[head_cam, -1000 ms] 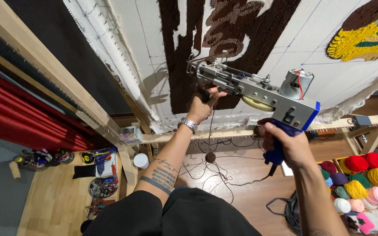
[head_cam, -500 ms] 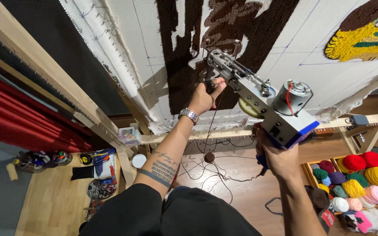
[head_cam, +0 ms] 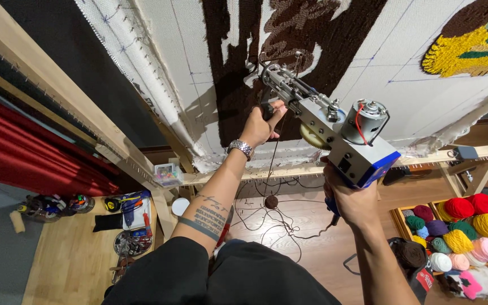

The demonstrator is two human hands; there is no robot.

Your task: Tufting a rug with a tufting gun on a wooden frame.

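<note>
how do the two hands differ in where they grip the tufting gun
The left hand wraps the front handle near the needle end of the tufting gun, raised close to the cloth; the right hand holds the rear grip under the blue body, lower down. Only the left wrist wears a watch. Both are closed on the gun.

The tufting gun [head_cam: 334, 133] hides its needle tip against the cloth [head_cam: 402, 51]; its grip vanishes inside the right hand [head_cam: 352, 200].
</note>
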